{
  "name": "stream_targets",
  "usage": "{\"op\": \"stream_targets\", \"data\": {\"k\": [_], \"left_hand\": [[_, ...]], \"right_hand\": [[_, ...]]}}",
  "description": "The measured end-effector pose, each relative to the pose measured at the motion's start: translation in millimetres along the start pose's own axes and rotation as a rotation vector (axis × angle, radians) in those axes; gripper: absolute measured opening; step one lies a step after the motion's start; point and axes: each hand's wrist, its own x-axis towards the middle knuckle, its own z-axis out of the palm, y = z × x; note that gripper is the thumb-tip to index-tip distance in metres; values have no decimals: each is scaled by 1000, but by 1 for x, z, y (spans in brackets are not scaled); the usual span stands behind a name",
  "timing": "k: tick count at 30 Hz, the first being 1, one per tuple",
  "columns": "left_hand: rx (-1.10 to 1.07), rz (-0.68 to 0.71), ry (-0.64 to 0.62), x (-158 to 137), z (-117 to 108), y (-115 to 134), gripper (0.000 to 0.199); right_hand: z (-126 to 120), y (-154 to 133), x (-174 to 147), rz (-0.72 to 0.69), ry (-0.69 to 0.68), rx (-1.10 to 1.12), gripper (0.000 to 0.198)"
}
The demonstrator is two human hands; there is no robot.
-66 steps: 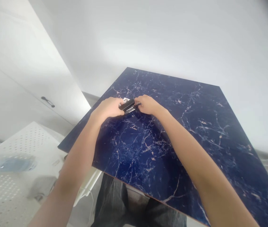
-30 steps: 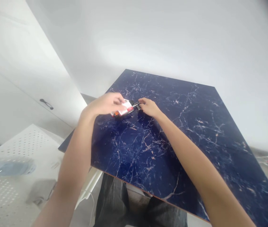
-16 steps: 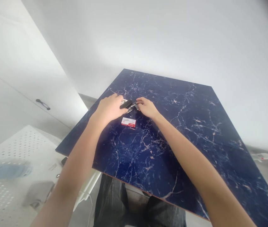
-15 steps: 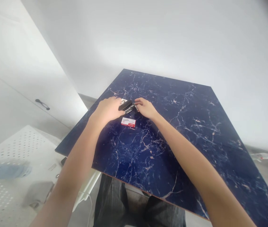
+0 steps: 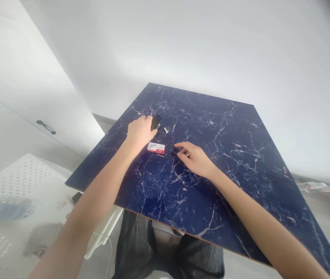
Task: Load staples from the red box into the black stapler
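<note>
My left hand [image 5: 141, 131] is closed around a black stapler [image 5: 156, 121], with a bit of its metal part showing by the thumb. A short silver strip, seemingly staples [image 5: 166, 130], lies on the table just right of the stapler. Nearer to me is a small red and white box [image 5: 156, 148], lying flat. My right hand [image 5: 194, 158] hovers low over the table to the right of the box, thumb and forefinger apart. Beneath its fingertips is a dark patch; whether it is a shadow or a small object I cannot tell.
The dark blue marbled table [image 5: 225, 128] has its far edge near a white wall. At left stand a perforated white surface [image 5: 22, 170] with a clear plastic item [image 5: 6, 209], and a white cabinet door with a dark handle [image 5: 46, 127].
My right hand has come away from the stapler, moving right and toward me. The silver strip now lies uncovered on the table. My left hand still holds the stapler, which has turned a little.
</note>
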Motion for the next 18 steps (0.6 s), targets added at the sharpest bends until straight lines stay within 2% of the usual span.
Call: {"op": "stream_targets", "data": {"k": [1, 3, 5, 7, 10, 13, 18], "left_hand": [[-36, 44, 47, -1, 2, 4, 40], [-142, 218, 89, -7, 6, 19, 38], [-252, 467, 29, -21, 14, 41, 38], [-275, 714, -62, -41, 27, 66, 43], [-259, 924, -135, -72, 50, 94, 58], [-240, 1021, -182, -88, 67, 103, 53], [-221, 1043, -209, -85, 75, 97, 42]], "right_hand": [[-6, 3, -16, -15, 9, -30, 36], [-17, 9, -44, -25, 21, -114, 36], [-27, 16, -67, -24, 50, -188, 43], [-32, 22, -82, -42, 59, -212, 67], [-30, 27, -94, -112, 1, -220, 105], [-25, 27, -97, -164, -87, -243, 107], [-22, 21, -95, -139, -121, -256, 93]]}}
